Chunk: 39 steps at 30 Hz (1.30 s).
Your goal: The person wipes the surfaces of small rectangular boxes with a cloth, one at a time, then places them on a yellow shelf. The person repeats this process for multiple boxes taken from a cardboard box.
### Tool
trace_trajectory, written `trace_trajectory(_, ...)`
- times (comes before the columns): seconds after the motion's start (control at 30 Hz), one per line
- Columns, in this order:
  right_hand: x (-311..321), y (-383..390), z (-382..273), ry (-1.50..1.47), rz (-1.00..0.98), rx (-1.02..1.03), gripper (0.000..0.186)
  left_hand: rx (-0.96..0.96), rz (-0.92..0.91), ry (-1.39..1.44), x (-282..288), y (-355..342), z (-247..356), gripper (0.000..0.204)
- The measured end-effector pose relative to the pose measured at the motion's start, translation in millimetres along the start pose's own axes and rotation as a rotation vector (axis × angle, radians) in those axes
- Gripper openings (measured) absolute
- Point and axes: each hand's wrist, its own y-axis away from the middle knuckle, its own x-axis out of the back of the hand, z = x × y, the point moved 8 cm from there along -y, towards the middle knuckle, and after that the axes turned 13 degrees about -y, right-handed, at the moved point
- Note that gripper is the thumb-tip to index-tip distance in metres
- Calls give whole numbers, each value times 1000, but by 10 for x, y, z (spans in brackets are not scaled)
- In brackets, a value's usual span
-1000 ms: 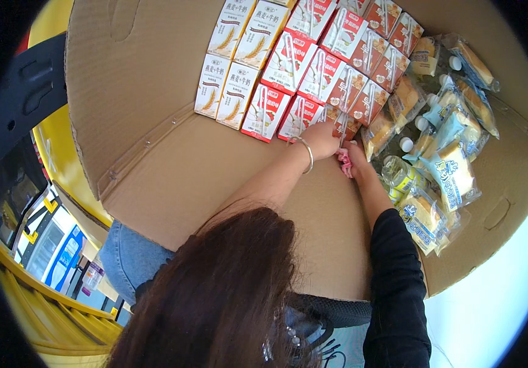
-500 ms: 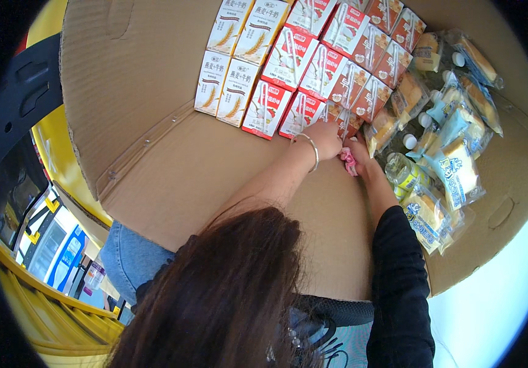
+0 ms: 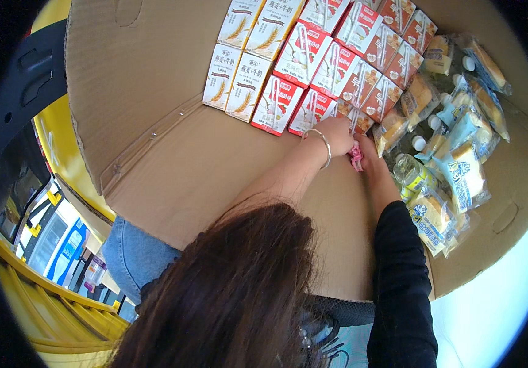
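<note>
Well to the left of the hands, beyond the cardboard box (image 3: 153, 116), a yellow panel (image 3: 61, 162) curves along the rim of the view. Nearer, though lower than the grip and to its left, sit blue jeans (image 3: 132, 251); long dark hair (image 3: 227, 288) hangs below the hands and hides part of the box floor.

Up and left of the left hand, white cartons printed with wheat ears (image 3: 248, 86) stand in tight rows. Between these and the hand come red-and-white cartons (image 3: 276, 103), the lowest row reaching almost to the knuckles.

The left hand (image 3: 336, 135), with a bracelet (image 3: 327, 153) at its wrist, is bent at the near edge of the brown cartons (image 3: 360, 120), which rise in packed rows just above both hands. Its fingertips are hidden, so whether it pinches a carton cannot be told. A small pink ruffled thing (image 3: 356, 156) shows between the hands. Just right of it, the right hand (image 3: 369, 152) reaches toward the same cartons; its grip cannot be told either.

Close to its right lie a clear bottle (image 3: 412, 175) and white-capped bottles (image 3: 418, 143), with wrapped bread (image 3: 465, 178) over and around them.
</note>
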Motion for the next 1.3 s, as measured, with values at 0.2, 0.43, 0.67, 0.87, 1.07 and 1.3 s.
trace_trajectory(0.2, -33, 293, -319, 239, 102, 441, 38, -4, -7, -52, -48, 3, -5, 31)
trace_trajectory(0.43, -213, 598, -292, -5, -98, 156, 46, -19, -117, 15, -116, -116, -166, 33)
trace_trajectory(0.67, -322, 1051, -274, -129, -162, -116, 19, -49, -295, 124, -177, -158, -65, 41)
trace_trajectory(0.87, -677, 1554, -265, -179, -332, -112, 18, 60, -298, 106, -36, -101, -13, 99)
trace_trajectory(1.07, -1228, 2305, -612, -32, -404, 18, 17, -256, -119, 271, 705, 353, 345, 94)
trace_trajectory(1.3, -1481, 3251, -372, 108, -602, 132, 24, -170, 263, 139, 1341, 1905, 672, 77)
